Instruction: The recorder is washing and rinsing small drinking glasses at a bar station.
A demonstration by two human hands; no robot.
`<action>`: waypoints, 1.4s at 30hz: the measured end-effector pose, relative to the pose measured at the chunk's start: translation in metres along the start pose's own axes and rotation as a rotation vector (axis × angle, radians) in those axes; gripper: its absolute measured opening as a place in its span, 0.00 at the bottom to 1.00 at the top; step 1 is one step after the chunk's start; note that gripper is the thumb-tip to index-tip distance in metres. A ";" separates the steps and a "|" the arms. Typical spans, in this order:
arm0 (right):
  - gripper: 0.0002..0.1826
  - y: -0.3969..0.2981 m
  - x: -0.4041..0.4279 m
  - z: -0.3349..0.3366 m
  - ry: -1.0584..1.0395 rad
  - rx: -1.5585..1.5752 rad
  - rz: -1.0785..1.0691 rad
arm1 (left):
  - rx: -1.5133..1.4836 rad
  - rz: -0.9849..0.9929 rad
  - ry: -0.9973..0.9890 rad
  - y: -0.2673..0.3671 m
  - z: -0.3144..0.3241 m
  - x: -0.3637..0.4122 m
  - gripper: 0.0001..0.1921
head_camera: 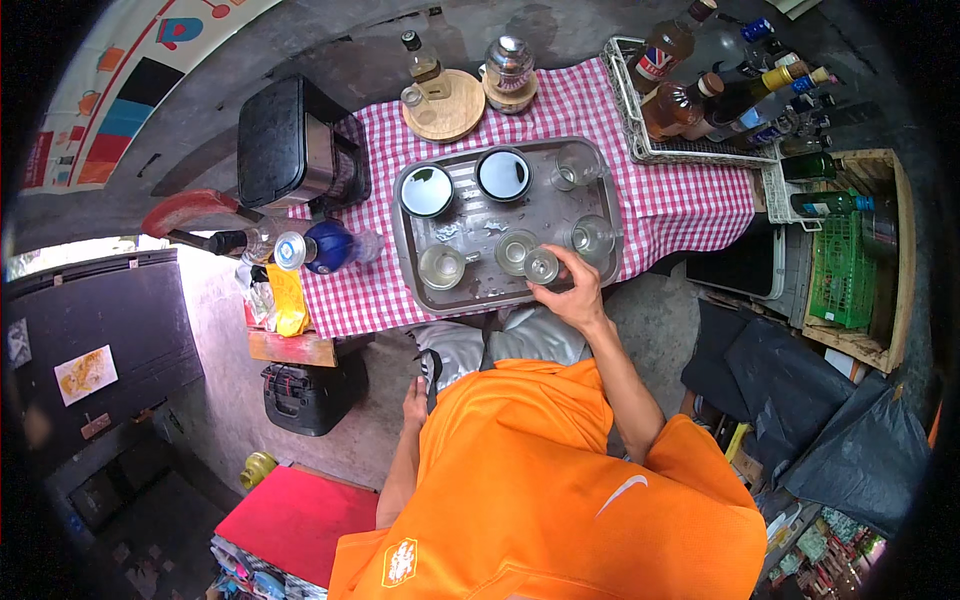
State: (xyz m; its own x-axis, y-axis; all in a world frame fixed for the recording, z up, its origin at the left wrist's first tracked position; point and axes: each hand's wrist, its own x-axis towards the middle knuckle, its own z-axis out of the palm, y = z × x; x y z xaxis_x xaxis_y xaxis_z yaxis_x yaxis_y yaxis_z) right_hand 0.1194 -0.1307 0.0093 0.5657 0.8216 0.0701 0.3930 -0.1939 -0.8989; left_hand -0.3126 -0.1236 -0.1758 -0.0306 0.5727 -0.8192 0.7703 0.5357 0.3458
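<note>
My right hand (pixel 571 297) grips a small clear glass (pixel 541 266) between thumb and fingers, above the near edge of a grey serving tray (pixel 553 217). Just left of it, partly overlapped in view, stands another clear glass (pixel 514 250). A clear glass mug (pixel 441 267) is at the tray's near left, and a clear glass (pixel 591 237) at the near right. At the back are two round dark-rimmed vessels (pixel 427 190) with bright reflections inside, plus one more glass (pixel 575 165). My left hand (pixel 415 403) hangs beside my left thigh; its fingers are partly hidden.
A red-and-white checked cloth (pixel 555 105) covers the table. Behind the tray, a round wooden board (pixel 461 101) carries a bottle (pixel 426 64). A white wire basket (pixel 701 156) of bottles stands right; a black bin (pixel 274 142) and a blue bottle (pixel 330 246) stand left.
</note>
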 end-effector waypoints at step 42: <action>0.29 -0.008 0.011 0.001 -0.042 -0.035 0.060 | -0.015 0.166 -0.098 0.072 -0.008 0.017 0.23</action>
State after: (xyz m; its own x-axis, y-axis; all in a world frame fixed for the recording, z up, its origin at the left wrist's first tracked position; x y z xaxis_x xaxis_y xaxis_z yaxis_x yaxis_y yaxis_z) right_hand 0.1218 -0.1196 0.0170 0.5585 0.8295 -0.0023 0.3851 -0.2617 -0.8850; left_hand -0.2623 -0.0705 -0.1613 0.1591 0.5909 -0.7909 0.7502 0.4484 0.4859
